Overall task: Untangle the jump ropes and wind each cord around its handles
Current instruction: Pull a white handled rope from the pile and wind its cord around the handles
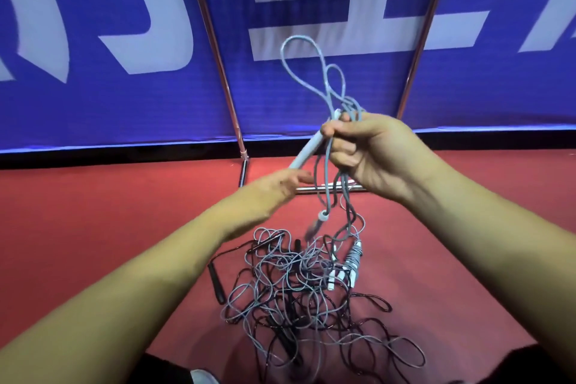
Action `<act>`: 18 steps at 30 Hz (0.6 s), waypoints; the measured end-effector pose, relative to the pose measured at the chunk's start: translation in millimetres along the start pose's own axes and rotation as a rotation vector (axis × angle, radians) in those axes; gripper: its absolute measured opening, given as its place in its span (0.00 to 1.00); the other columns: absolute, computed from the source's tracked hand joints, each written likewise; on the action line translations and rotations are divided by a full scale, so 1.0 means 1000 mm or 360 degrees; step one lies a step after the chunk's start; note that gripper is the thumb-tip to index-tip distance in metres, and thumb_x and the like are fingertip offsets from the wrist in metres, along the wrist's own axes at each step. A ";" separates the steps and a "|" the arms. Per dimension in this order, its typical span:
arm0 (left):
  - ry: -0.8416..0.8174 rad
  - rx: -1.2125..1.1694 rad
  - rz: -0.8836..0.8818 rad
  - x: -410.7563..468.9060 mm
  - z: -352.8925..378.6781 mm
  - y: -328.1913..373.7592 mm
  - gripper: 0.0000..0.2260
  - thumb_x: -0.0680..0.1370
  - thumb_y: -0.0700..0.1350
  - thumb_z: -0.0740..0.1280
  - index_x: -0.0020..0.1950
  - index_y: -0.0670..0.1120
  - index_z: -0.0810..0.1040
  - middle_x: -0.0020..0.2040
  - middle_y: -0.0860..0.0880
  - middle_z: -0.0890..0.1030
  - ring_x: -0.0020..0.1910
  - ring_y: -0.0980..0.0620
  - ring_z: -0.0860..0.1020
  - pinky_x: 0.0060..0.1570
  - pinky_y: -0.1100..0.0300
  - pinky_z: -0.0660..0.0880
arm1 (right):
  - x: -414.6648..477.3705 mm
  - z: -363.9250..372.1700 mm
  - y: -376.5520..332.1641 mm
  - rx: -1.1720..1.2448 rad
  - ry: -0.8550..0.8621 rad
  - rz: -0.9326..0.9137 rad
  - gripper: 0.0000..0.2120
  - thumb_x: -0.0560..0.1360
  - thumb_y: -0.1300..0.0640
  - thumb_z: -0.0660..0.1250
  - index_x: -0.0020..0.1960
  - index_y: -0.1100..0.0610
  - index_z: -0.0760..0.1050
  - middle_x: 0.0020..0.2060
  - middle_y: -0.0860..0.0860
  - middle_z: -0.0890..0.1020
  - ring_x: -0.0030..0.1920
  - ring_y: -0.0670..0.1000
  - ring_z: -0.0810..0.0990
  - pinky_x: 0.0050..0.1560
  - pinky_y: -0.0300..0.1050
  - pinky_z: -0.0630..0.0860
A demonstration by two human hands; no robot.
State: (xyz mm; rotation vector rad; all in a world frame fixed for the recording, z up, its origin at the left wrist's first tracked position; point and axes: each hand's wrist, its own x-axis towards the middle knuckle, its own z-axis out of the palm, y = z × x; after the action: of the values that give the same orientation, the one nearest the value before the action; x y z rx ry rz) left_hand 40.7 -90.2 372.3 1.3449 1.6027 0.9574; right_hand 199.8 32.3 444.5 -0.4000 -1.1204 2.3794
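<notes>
My right hand (371, 153) grips a grey jump-rope handle (308, 146) together with several strands of grey cord, raised above the floor. Two grey cord loops (304, 68) stick up from that fist. My left hand (288, 182) reaches toward the handle's lower end, blurred, fingers extended. A second grey handle (318, 221) dangles on the cord below the hands. On the red floor lies a tangled pile of grey and black cords (299, 296), with black handles (216, 285) at its left and a wound grey rope with white handles (350, 262) at its right.
A blue banner barrier (124, 40) on metal poles (218, 56) stands just beyond the pile. A metal foot bar (311, 188) lies on the red floor (93, 227) under my hands. Dark trousers and a shoe tip (202, 377) show at the bottom edge.
</notes>
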 end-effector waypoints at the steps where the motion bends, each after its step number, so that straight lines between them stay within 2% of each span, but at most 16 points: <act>1: -0.0125 0.0202 -0.0027 -0.001 0.006 -0.003 0.30 0.65 0.76 0.64 0.63 0.64 0.74 0.65 0.64 0.75 0.65 0.69 0.71 0.68 0.67 0.65 | 0.000 0.000 -0.004 0.0072 0.0003 -0.0001 0.13 0.77 0.71 0.54 0.38 0.59 0.65 0.31 0.55 0.76 0.24 0.45 0.63 0.22 0.34 0.60; 2: -0.0212 0.0273 -0.0075 0.000 0.012 -0.005 0.28 0.67 0.71 0.68 0.65 0.65 0.72 0.68 0.65 0.72 0.67 0.70 0.69 0.70 0.67 0.64 | 0.001 0.000 -0.006 0.0132 0.0005 0.0000 0.13 0.77 0.71 0.54 0.38 0.58 0.65 0.32 0.54 0.75 0.24 0.45 0.63 0.23 0.34 0.59; 4: -0.0290 0.0233 -0.0155 0.004 0.027 -0.011 0.30 0.72 0.56 0.74 0.72 0.57 0.69 0.72 0.62 0.68 0.69 0.65 0.67 0.72 0.62 0.63 | 0.001 0.001 -0.007 0.0181 0.0006 0.0009 0.13 0.78 0.71 0.54 0.38 0.58 0.65 0.33 0.54 0.76 0.25 0.45 0.62 0.24 0.34 0.59; 6: -0.0296 0.0156 -0.0115 0.008 0.038 -0.012 0.25 0.76 0.44 0.73 0.71 0.47 0.70 0.69 0.58 0.72 0.67 0.64 0.70 0.70 0.63 0.64 | 0.003 0.000 -0.005 0.0170 0.0027 0.0017 0.12 0.77 0.70 0.55 0.38 0.58 0.66 0.33 0.55 0.76 0.25 0.45 0.62 0.24 0.34 0.59; 8: -0.0331 -0.0080 -0.0103 0.008 0.043 -0.010 0.18 0.78 0.37 0.69 0.67 0.42 0.71 0.63 0.52 0.77 0.62 0.61 0.75 0.68 0.62 0.68 | 0.004 -0.003 -0.005 0.0171 0.0063 0.0004 0.11 0.77 0.70 0.55 0.39 0.59 0.66 0.33 0.55 0.76 0.25 0.45 0.63 0.24 0.34 0.60; 11: -0.0434 -0.0338 -0.0107 0.005 0.044 -0.004 0.16 0.79 0.32 0.64 0.65 0.41 0.67 0.59 0.42 0.78 0.61 0.44 0.77 0.65 0.54 0.72 | 0.004 -0.008 -0.011 0.0198 0.0105 -0.0066 0.09 0.77 0.70 0.55 0.42 0.59 0.66 0.34 0.54 0.76 0.25 0.45 0.63 0.25 0.35 0.59; 13: -0.0434 -0.0369 -0.0079 0.004 0.042 0.000 0.15 0.79 0.33 0.63 0.63 0.42 0.65 0.56 0.34 0.78 0.56 0.37 0.79 0.59 0.46 0.75 | 0.003 -0.013 -0.018 0.0146 0.0173 -0.0124 0.09 0.78 0.70 0.55 0.41 0.61 0.68 0.33 0.54 0.76 0.25 0.45 0.63 0.25 0.34 0.59; 14: -0.0400 -0.0343 -0.0078 0.003 0.040 0.003 0.16 0.79 0.35 0.64 0.63 0.45 0.64 0.54 0.31 0.78 0.48 0.38 0.82 0.50 0.43 0.77 | 0.002 -0.017 -0.021 0.0064 0.0223 -0.0158 0.10 0.78 0.69 0.55 0.40 0.63 0.70 0.32 0.55 0.76 0.24 0.44 0.63 0.24 0.34 0.58; 16: -0.0284 -0.0267 -0.0058 0.002 0.035 0.010 0.21 0.79 0.37 0.65 0.67 0.51 0.61 0.46 0.32 0.79 0.30 0.49 0.79 0.31 0.54 0.71 | 0.002 -0.025 -0.026 -0.0221 0.0332 -0.0230 0.10 0.78 0.69 0.56 0.40 0.65 0.70 0.34 0.59 0.78 0.24 0.45 0.64 0.24 0.36 0.59; 18: -0.0174 -0.0205 0.0011 0.002 0.029 0.014 0.29 0.80 0.35 0.65 0.73 0.55 0.56 0.44 0.34 0.80 0.27 0.56 0.77 0.27 0.63 0.68 | 0.001 -0.033 -0.028 -0.0516 0.0453 -0.0285 0.11 0.78 0.71 0.55 0.40 0.59 0.64 0.40 0.65 0.81 0.24 0.47 0.64 0.24 0.37 0.60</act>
State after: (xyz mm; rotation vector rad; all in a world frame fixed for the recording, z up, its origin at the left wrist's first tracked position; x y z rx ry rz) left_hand 73.1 -85.2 374.1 1.2925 1.4314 0.9580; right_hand 221.9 69.9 445.7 -0.6926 -1.3432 1.9169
